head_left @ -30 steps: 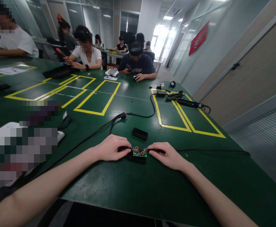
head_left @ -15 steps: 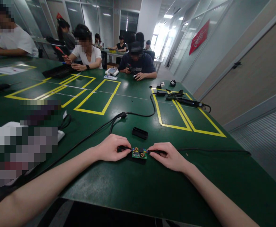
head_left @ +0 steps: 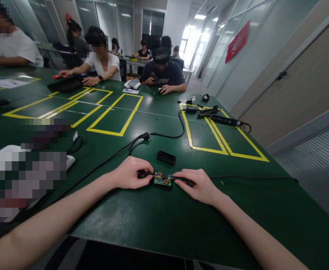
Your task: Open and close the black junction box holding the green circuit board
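Note:
A small green circuit board (head_left: 162, 179) with round copper coils sits in a black case half on the green table (head_left: 158, 225) in front of me. My left hand (head_left: 131, 172) pinches the black cable stub at the board's left end. My right hand (head_left: 196, 184) pinches the black cable (head_left: 251, 177) at its right end, which runs off to the right. A second black case half (head_left: 166, 157) lies just beyond the board, apart from both hands.
A black power cord (head_left: 141, 139) snakes across the table behind my hands. Yellow tape rectangles (head_left: 115, 114) mark the surface. A black tool and small parts (head_left: 217, 118) lie at the far right. Several people sit along the far edge. A white device (head_left: 68, 161) rests at left.
The board and both hands have shifted slightly left and lower onto the black case half. The person in white at the far side lowered an arm to the table.

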`<state>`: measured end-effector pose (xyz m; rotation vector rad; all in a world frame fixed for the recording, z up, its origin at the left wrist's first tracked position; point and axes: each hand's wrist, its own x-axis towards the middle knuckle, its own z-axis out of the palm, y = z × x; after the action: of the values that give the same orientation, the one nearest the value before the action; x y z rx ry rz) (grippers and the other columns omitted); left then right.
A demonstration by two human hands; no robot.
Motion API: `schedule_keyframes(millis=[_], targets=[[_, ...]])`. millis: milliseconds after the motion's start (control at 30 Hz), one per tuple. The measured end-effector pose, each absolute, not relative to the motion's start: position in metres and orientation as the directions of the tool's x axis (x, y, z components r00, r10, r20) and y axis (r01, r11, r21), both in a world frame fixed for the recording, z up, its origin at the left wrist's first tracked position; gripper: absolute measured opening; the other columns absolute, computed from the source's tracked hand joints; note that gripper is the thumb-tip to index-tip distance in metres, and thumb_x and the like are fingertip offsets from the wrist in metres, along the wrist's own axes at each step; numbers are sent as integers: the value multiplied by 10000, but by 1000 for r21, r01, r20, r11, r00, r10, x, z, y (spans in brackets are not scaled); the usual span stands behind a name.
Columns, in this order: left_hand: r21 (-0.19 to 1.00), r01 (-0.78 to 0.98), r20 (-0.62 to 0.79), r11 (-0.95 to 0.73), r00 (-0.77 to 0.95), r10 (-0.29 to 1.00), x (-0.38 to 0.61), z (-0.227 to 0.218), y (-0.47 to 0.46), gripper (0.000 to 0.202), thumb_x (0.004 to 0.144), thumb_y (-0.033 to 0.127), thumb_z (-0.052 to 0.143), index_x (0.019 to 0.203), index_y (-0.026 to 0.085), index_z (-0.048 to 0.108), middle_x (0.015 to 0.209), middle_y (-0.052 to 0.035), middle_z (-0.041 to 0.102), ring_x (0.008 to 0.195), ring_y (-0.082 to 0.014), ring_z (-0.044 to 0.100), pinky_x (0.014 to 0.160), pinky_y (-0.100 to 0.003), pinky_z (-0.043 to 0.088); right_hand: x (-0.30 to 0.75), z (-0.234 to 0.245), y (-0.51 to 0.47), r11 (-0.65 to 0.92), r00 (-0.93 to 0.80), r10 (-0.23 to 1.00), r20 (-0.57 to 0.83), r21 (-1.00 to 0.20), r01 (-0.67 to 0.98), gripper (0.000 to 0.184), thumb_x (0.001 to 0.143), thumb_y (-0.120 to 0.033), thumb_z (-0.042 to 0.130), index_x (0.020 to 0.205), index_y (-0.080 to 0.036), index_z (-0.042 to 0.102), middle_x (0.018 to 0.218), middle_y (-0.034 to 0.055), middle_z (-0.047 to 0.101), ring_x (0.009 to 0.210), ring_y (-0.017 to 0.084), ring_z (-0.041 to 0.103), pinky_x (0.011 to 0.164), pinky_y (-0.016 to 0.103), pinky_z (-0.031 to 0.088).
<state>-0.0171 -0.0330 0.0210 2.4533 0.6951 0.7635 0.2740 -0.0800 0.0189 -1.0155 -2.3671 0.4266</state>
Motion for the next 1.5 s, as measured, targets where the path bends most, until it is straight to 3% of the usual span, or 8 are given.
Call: schedule_keyframes(millis=[267, 400, 567, 733, 933, 1167, 1400, 1500], targets=[[586, 327, 326, -742, 743, 585, -19, 16, -32, 116, 824, 201, 631, 868, 169, 734, 642, 23, 642, 532, -92, 561, 530, -181, 410, 268, 19, -84, 632, -609, 753, 250, -532, 563, 178, 995, -275, 598, 1068, -211, 746, 934, 41, 806, 691, 153, 728, 651, 251, 561], [586, 325, 321, -742, 748, 581, -18, 16, -32, 114, 836, 208, 625, 876, 174, 726, 675, 15, 644, 563, -102, 576, 554, -192, 432, 269, 18, -83, 675, -632, 725, 273, -460, 576, 164, 996, -246, 604, 1088, -206, 734, 918, 40, 802, 681, 158, 729, 637, 257, 543], [585, 333, 347, -739, 721, 600, -16, 19, -32, 133, 893, 215, 585, 875, 178, 712, 873, -35, 691, 719, -132, 650, 642, -215, 488, 271, 16, -80, 733, -648, 679, 344, -371, 570, 221, 1048, -267, 548, 1109, -185, 744, 928, 71, 792, 744, 178, 747, 659, 270, 549], [600, 297, 395, -743, 697, 598, -15, 18, -32, 129, 895, 187, 582, 868, 170, 706, 838, -33, 693, 737, -141, 653, 680, -226, 505, 269, 14, -80, 752, -643, 659, 390, -346, 561, 256, 1061, -290, 527, 1114, -194, 757, 864, 69, 772, 710, 172, 727, 640, 265, 540], [610, 318, 346, -726, 717, 605, -15, 15, -32, 117, 885, 154, 586, 859, 168, 700, 832, -23, 676, 710, -131, 640, 661, -216, 488, 268, 14, -79, 746, -649, 665, 369, -357, 562, 175, 1027, -252, 577, 1060, -193, 738, 861, 55, 765, 697, 165, 719, 627, 258, 526], [618, 300, 344, -727, 728, 593, -16, 14, -30, 137, 938, 185, 592, 913, 169, 725, 878, -37, 688, 740, -136, 649, 669, -219, 491, 271, 12, -78, 774, -670, 633, 388, -303, 555, 200, 971, -366, 694, 1048, -182, 709, 863, 50, 750, 707, 176, 718, 600, 266, 491], [577, 343, 354, -741, 713, 606, -13, 12, -32, 162, 971, 192, 569, 913, 179, 720, 912, -30, 679, 765, -134, 648, 689, -225, 486, 274, 14, -73, 756, -668, 647, 367, -194, 626, 202, 1012, -348, 626, 1063, -181, 728, 875, 67, 733, 741, 189, 693, 627, 285, 506], [507, 395, 352, -766, 716, 602, -11, 14, -31, 163, 980, 200, 564, 927, 185, 717, 908, -32, 685, 824, -159, 649, 734, -244, 495, 273, 15, -72, 750, -670, 649, 361, -159, 642, 198, 1011, -337, 614, 1071, -191, 733, 902, 86, 733, 799, 214, 684, 675, 314, 539]])
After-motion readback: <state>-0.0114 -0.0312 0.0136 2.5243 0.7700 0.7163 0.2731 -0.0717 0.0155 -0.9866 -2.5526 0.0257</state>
